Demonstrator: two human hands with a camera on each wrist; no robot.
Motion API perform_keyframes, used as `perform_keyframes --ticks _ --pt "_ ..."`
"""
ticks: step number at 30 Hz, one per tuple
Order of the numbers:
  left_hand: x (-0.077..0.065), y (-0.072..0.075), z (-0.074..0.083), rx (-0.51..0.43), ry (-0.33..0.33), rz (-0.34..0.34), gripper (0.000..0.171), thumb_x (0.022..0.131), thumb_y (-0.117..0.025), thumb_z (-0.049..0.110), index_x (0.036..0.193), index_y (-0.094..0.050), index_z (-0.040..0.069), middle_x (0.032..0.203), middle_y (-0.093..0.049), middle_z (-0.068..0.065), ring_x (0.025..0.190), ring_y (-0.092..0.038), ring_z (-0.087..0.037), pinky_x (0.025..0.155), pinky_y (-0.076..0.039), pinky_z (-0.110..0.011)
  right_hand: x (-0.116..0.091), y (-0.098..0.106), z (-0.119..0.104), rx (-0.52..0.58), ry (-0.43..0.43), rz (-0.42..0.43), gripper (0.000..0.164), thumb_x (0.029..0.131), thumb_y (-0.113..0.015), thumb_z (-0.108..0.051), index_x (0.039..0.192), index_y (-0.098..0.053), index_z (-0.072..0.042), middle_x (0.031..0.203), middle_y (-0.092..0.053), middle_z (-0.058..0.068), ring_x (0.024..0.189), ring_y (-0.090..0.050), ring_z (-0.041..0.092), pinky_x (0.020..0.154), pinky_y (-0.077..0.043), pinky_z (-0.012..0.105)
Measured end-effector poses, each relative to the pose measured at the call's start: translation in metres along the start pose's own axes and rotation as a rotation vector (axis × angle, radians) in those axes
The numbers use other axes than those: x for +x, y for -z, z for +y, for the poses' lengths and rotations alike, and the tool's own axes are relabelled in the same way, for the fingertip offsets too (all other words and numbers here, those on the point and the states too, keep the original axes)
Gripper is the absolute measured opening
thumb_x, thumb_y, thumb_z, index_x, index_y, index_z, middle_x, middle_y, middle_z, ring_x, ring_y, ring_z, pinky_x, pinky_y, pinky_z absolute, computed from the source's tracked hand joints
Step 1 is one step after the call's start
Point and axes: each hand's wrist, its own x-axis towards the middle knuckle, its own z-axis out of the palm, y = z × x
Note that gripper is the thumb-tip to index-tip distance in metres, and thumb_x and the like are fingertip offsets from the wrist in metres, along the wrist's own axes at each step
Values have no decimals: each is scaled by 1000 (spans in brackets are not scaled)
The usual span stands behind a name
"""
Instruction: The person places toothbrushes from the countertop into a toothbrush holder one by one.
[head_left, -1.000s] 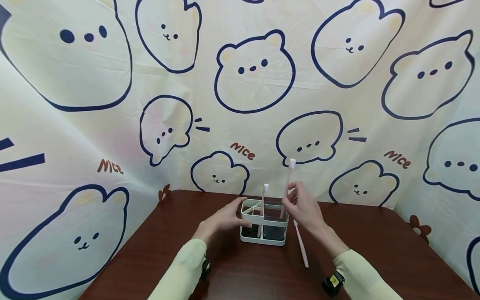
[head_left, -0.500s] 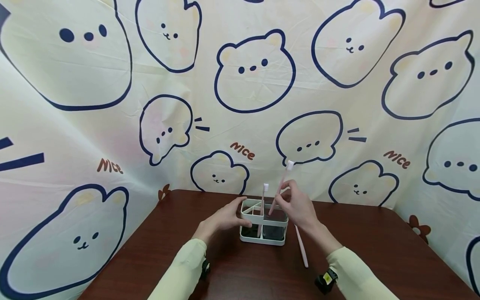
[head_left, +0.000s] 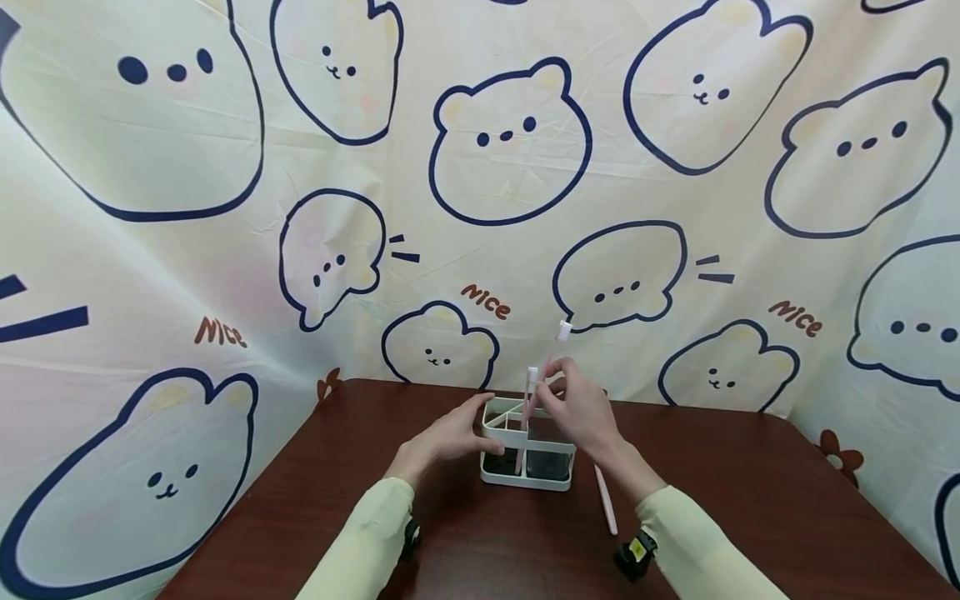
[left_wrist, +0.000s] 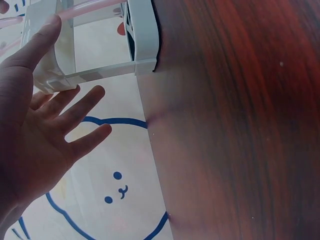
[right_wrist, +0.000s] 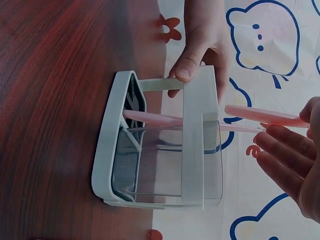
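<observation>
A pale green toothbrush holder (head_left: 551, 447) with a clear compartment stands on the table. My left hand (head_left: 447, 433) grips its left side, thumb on the front of the upper rim (right_wrist: 193, 165) and fingers behind. One pink toothbrush (right_wrist: 155, 118) stands in the holder, bristles up. Over the holder, my right hand (head_left: 587, 417) pinches a second pink toothbrush (right_wrist: 262, 116) by its handle, bristles up and tilted right. In the right wrist view this handle's lower end hangs just above the rim, apart from it. A third toothbrush (head_left: 606, 502) lies on the table, partly behind my right forearm.
The dark brown wooden table (head_left: 480, 550) carries the holder near its back edge. A cloth with printed bears (head_left: 510, 150) hangs close behind and along both sides. Dark devices (head_left: 636, 556) are strapped to both wrists.
My right hand has moved left with the pinched toothbrush, from the holder's right compartment towards the standing toothbrush, and the handle has risen out of that compartment. The left hand and holder have stayed still.
</observation>
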Motion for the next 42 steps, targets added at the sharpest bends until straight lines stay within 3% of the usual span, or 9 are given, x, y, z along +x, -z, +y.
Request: perform_keyframes --ticks 14,23,32,42 --pt "1 -1 -1 -23 6 -2 94 81 -82 40 154 -29 16 145 -49 -13 118 -53 -27 109 -42 -57 -1 -14 -1 -44 -21 -44 12 97 -61 -28 104 -59 -19 85 -75 2 68 -67 11 57 -52 25" --pt "0 1 0 -25 -15 -2 94 81 -81 39 154 -28 15 139 -52 -11 113 -55 -25 107 -45 -54 -3 -20 3 -98 -38 -39 11 94 -65 -27 101 -64 -17 84 -72 -5 73 -65 11 64 -54 30" --pt "0 0 -1 -14 -11 -5 94 81 -82 41 154 -29 15 139 -52 -11 112 -55 -24 107 -45 -55 -5 -29 9 -243 61 4 9 88 -72 -26 86 -71 -17 84 -69 -3 78 -57 15 72 -48 34" --pt "1 0 -3 -8 -20 -6 96 80 -82 42 155 -28 15 142 -50 -14 114 -55 -25 107 -44 -55 -11 -36 18 -348 88 25 14 85 -75 -29 84 -73 -16 79 -66 -2 72 -49 15 67 -42 33"
